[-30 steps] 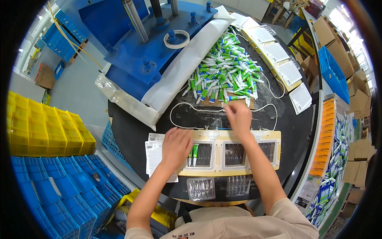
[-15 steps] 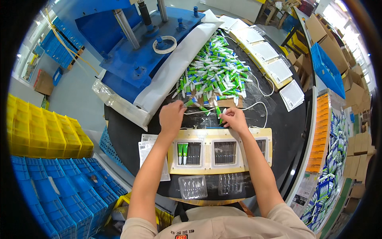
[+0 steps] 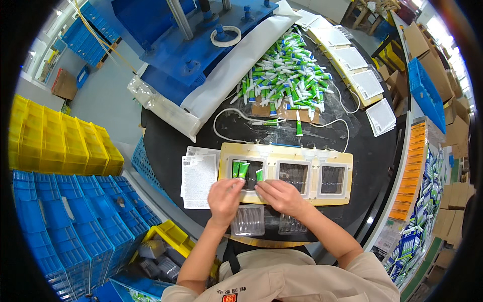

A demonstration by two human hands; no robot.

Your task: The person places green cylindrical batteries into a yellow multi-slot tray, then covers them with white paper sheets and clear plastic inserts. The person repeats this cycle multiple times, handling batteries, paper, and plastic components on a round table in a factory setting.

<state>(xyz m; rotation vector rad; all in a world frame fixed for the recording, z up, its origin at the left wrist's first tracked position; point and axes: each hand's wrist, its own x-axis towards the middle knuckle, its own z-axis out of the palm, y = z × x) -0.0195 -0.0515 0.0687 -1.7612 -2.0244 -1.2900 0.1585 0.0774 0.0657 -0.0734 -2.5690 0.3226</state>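
A cream-yellow frame (image 3: 314, 200) with three windows lies in front of me. At its left window my left hand (image 3: 225, 200) pinches a green tube (image 3: 243, 170), slightly tilted. Beside that, another green tube (image 3: 235, 168) lies in the window. My right hand (image 3: 283, 196) is closed on a green tube (image 3: 259, 174) at the right side of the same window; its fingers hide the lower end. Dark ribbed hollows show in the middle window (image 3: 293, 177) and right window (image 3: 332, 179). Clear ribbed plastic trays (image 3: 248, 220) lie below the frame, near my wrists.
A heap of green-and-white tubes (image 3: 289, 75) lies beyond the frame, with a white cable (image 3: 217, 123) nearby. Printed cards (image 3: 199, 181) sit left of the frame. A blue press (image 3: 176, 65) stands far left; a second frame with cards (image 3: 347, 60) is far right. Stacked crates (image 3: 65, 143) flank the left.
Both hands have come from near the tube heap back to the frame's left window, each bringing a green tube. The view has shifted a little.
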